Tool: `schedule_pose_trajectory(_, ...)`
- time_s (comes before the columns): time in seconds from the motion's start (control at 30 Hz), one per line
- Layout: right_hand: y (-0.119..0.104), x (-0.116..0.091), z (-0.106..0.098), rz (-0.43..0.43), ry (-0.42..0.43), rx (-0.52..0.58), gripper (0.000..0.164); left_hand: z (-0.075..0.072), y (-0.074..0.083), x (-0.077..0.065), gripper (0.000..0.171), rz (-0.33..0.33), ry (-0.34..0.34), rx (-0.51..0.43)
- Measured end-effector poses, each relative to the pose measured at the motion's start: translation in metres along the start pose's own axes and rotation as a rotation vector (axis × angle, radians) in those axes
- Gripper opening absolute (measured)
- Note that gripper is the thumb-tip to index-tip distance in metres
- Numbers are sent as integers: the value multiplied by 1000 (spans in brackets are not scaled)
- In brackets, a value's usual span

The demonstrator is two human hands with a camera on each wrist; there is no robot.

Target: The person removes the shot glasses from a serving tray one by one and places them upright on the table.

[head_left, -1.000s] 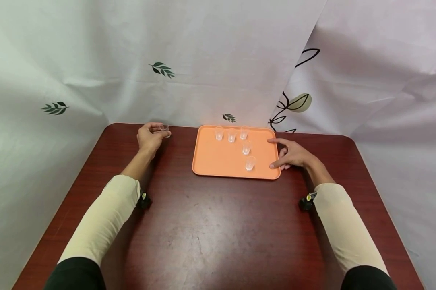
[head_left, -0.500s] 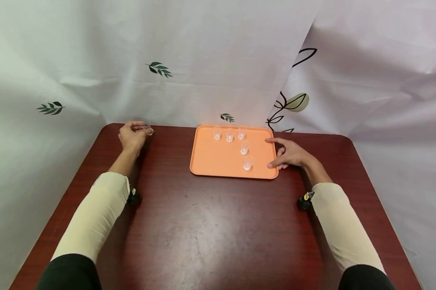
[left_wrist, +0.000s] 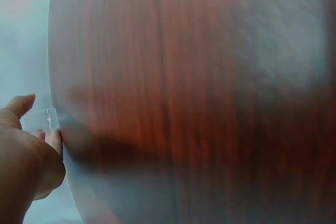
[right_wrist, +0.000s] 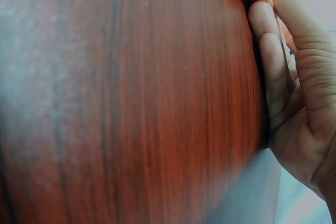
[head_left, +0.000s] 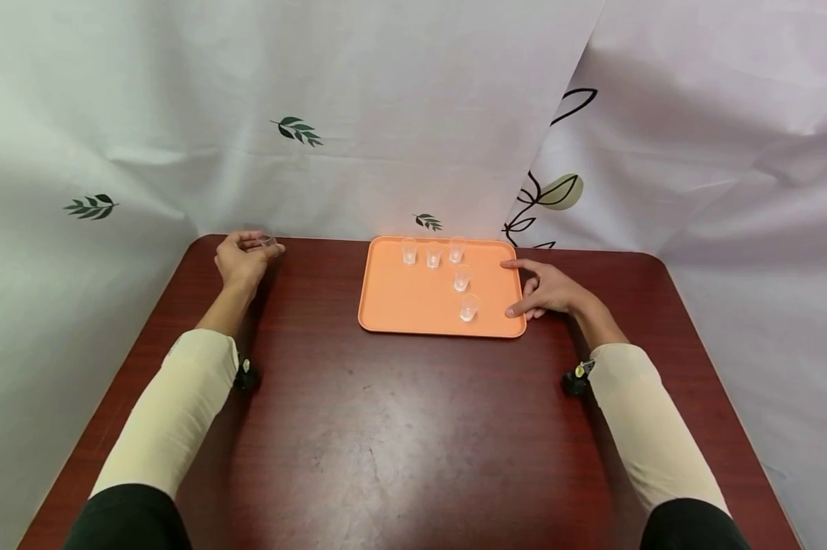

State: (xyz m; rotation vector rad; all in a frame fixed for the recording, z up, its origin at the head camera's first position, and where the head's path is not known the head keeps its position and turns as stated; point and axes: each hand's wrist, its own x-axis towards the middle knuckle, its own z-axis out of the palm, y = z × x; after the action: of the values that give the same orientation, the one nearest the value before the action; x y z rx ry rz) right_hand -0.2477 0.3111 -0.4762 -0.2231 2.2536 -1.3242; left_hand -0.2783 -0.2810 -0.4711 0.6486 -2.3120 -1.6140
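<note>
Head view: we see left hand (head_left: 243, 262) curled round a cup (head_left: 269, 241) near far-left corner of counter (head_left: 386, 435); right hand (head_left: 549, 290), half-spread, grips right edge of tray (head_left: 406, 304), five cups (head_left: 461, 280) on it.

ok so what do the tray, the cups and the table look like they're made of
The tray seems moulded plastic, fairly matt: even orange colour, rounded corners, raised rim. The cups look like clear plastic or possibly glass, since orange shows through them; I can't tell which. The table looks like wood or wood-look laminate, reddish-brown and grained, its sheen reflecting light.
</note>
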Motion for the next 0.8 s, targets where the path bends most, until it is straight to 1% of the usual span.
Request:
schedule_pose_trajectory(0.2, 1, 1, 0, -1, 1, 5, 109, -6, -5, -2, 44, -6, 12, -43)
schedule_pose_trajectory(0.33, 1, 2, 0, 0, 3, 11, 108, -10, -7, -4, 47, -33, 9, -49)
schedule_pose_trajectory(0.4, 1, 1, -1, -4, 0, 9, 108, -12, -7, -5, 47, -47, 9, -72)
schedule_pose_trajectory(0.53, 1, 1, -1, -9, -3, 11, 108, -15, -9, -10, 47, -49, 7, -86)
schedule_pose_trajectory(0.63, 2, 1, -1, -9, -3, 13, 108, -16, -10, -14, 47, -37, -18, -96)
schedule_pose_trajectory(0.8, 1, 1, -1, -7, -5, 14, 109, -16, -9, -23, 48, -15, -78, -131)
